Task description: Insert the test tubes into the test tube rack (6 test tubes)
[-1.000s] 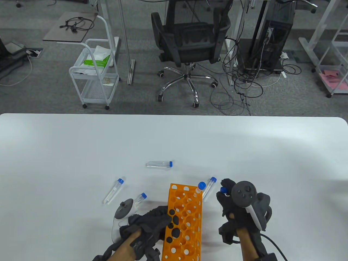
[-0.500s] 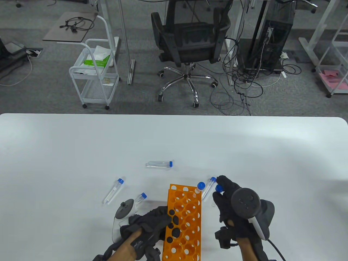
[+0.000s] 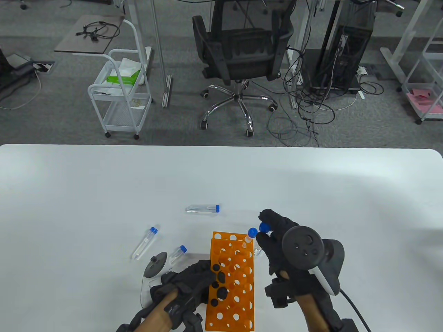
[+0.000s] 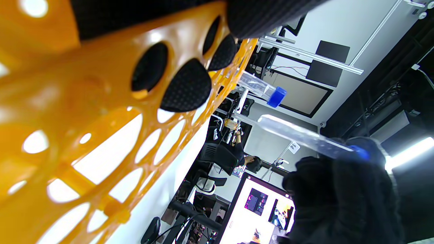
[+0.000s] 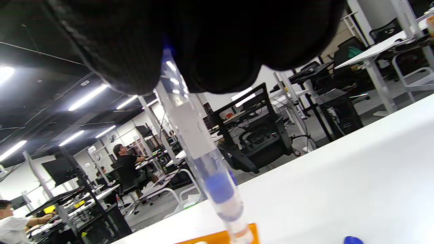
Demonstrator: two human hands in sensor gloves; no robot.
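Black knit gloves on both hands (image 3: pixel 277 242), grey round trackers, bare forearms.

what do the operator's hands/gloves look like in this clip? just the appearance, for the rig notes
Both hands wear black textured knit gloves, bare forearms behind them. The left hand carries a white-bodied tracker with a dark grey round face. The right hand carries a dark grey tracker with a round buttoned face and a white strip. A black cable trails from the right wrist.

Beyond the white table (image 3: pixel 104 180): black office chair (image 3: pixel 242 55), white wire cart (image 3: pixel 121 100), dark computer tower (image 3: pixel 346 58), tangled floor cables (image 3: pixel 304 114).
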